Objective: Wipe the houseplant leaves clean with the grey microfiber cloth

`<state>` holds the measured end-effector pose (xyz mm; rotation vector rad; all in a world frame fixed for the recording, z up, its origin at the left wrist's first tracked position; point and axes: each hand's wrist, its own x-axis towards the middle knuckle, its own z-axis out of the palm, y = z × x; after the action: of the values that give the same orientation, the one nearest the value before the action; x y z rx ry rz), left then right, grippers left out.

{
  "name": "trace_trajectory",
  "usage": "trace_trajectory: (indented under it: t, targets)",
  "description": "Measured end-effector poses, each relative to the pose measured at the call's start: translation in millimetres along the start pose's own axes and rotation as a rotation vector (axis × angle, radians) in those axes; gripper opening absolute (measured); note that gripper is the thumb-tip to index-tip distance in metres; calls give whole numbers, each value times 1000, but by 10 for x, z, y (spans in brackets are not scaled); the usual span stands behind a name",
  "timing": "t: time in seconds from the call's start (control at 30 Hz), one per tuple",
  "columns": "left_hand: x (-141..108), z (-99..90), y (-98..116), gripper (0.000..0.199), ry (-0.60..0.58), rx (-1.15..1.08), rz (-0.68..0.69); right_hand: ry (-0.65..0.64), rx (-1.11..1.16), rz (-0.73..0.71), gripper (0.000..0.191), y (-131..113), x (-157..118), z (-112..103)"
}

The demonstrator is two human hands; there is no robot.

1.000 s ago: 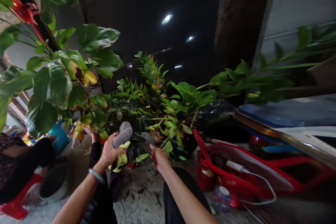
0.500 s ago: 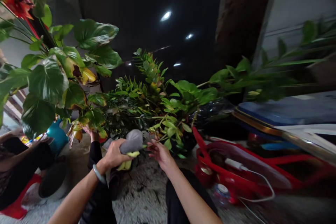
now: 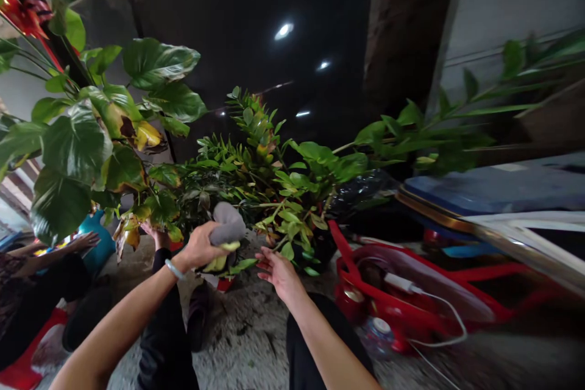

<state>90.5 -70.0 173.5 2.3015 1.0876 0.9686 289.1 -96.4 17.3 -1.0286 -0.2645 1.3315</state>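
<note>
My left hand (image 3: 203,248), with a pale bangle at the wrist, is wrapped round a grey cloth (image 3: 228,223) that has a yellow-green part (image 3: 218,263) below it. My right hand (image 3: 277,273) is just to the right, palm partly up and fingers spread, close to low green leaves (image 3: 290,216). Whether a fingertip touches a leaf cannot be made out. A single green leaf (image 3: 242,265) shows between the two hands. Behind them stand leafy plants (image 3: 256,128) against a dark panel.
Large-leaved plant (image 3: 75,146) at left. Another person's hand (image 3: 155,234) is beneath its leaves; a second person's arm (image 3: 50,251) is at far left near a teal vessel (image 3: 97,244). A red bag (image 3: 411,311) with a white cable lies right, beside a blue-topped stack (image 3: 493,192).
My left hand and the cloth have moved slightly up and left. The leaf between my hands shows more fully, and a red and white pot edge is now visible below the cloth.
</note>
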Motion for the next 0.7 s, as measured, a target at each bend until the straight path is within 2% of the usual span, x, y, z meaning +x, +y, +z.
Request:
trace_trajectory:
  t: [0.07,0.1,0.13,0.23,0.3,0.33,0.4,0.47,0.53,0.57,0.63,0.7]
  targets:
    - [-119,-96,97,38,-91,22,43,-10,-12,4,18,-33,6,-50]
    - [-102,-180,173,38,-92,25,57,-17,-21,4,20,-49,9,-72]
    - [-32,-272,252,39,-53,21,66,-23,-31,2,22,-64,10,-88]
    - [377,-461,393,42,181,-8,100,-24,-41,-7,25,-83,2,-87]
    - [620,-416,335,43,276,12,111,-17,-37,-9,26,-72,-16,-52]
    - [676,-336,265,42,280,41,91,-14,-37,-9,26,-61,-26,-33]
    - [615,-110,91,38,185,131,19,-8,-42,-6,26,-40,-43,-9]
    - [369,99,-49,35,-12,232,-9,-5,-43,-6,25,-33,-50,-16]
    - [88,172,-78,31,-203,268,15,-10,-34,-11,25,-44,-44,-54]
    - [-11,143,-42,30,-254,262,32,-14,-29,-16,24,-57,-38,-80]
    - [-59,-16,112,31,-223,205,30,-17,-20,-24,24,-85,-25,-128]
    - [88,-219,298,37,-42,124,10,-17,-18,-28,24,-104,-17,-153]
